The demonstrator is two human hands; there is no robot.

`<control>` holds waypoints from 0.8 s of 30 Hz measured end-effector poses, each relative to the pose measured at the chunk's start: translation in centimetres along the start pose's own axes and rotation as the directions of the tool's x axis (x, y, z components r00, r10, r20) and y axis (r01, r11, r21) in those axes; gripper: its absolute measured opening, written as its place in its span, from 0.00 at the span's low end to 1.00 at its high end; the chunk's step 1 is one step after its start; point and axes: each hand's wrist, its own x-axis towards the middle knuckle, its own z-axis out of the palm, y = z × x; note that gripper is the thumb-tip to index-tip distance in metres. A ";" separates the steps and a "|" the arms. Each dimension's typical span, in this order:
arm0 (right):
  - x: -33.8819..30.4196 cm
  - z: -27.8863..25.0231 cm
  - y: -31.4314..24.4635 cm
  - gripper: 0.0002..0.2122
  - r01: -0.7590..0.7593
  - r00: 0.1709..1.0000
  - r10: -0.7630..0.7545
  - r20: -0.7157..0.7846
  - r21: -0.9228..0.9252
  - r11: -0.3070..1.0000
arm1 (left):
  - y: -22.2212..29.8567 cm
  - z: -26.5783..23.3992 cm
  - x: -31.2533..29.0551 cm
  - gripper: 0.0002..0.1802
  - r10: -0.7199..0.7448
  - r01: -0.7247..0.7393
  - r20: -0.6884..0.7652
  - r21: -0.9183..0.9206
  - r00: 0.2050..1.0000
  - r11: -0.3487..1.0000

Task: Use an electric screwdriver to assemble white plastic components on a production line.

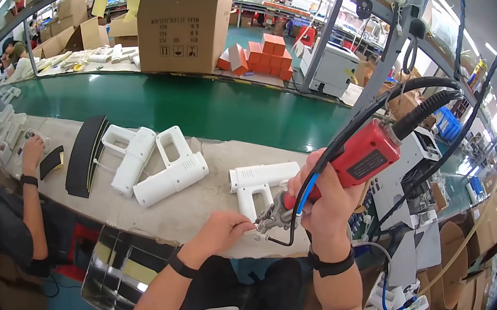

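My right hand [332,206] is wrapped round a red electric screwdriver [365,155] with a metal nose [274,215], which points down and left. My left hand [224,230] is closed in a pinch right beside the nose tip; whatever it pinches is too small to make out. Under the tool lies a white gun-shaped plastic housing [254,177] with a looped handle, partly covered by my right hand and the nose. Two similar housings, one white housing [171,177] and another white housing [133,157], lie to the left on the worktable [217,153].
Black curved foam strips [87,157] lie left of the housings. Beyond runs a green conveyor belt [191,100], with a large carton [181,26] and orange boxes [260,56] behind it. Black cables [421,85] hang at right. A co-worker [4,206] handles white parts at left.
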 end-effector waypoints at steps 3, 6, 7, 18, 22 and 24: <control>0.0 -0.3 -0.1 0.07 -0.002 1.000 0.002 0.014 0.003 1.000 | 0.4 -0.5 -0.1 0.06 -0.119 0.124 0.087 -0.052 0.989 0.991; 0.0 -0.3 -0.1 0.07 -0.013 1.000 0.013 0.025 0.007 1.000 | 0.6 -0.8 -0.4 0.07 -0.131 0.140 0.105 -0.084 0.986 0.987; 0.0 -0.3 0.0 0.08 -0.010 1.000 0.010 0.015 0.012 1.000 | 0.5 -0.8 -0.5 0.07 -0.122 0.130 0.088 -0.088 0.989 0.988; -0.7 0.4 -0.5 0.07 0.000 1.000 0.000 -0.009 0.006 1.000 | 0.4 -0.3 -0.8 0.06 -0.084 0.088 0.047 -0.097 0.995 0.991; -0.8 0.2 -1.0 0.07 0.019 1.000 -0.019 0.024 0.005 1.000 | 0.6 0.1 -0.8 0.06 -0.063 0.065 0.023 -0.108 0.998 0.992; -0.7 0.2 -1.2 0.07 0.016 1.000 -0.016 0.011 -0.009 1.000 | 0.8 0.2 -0.7 0.05 -0.051 0.051 0.004 -0.161 0.999 0.986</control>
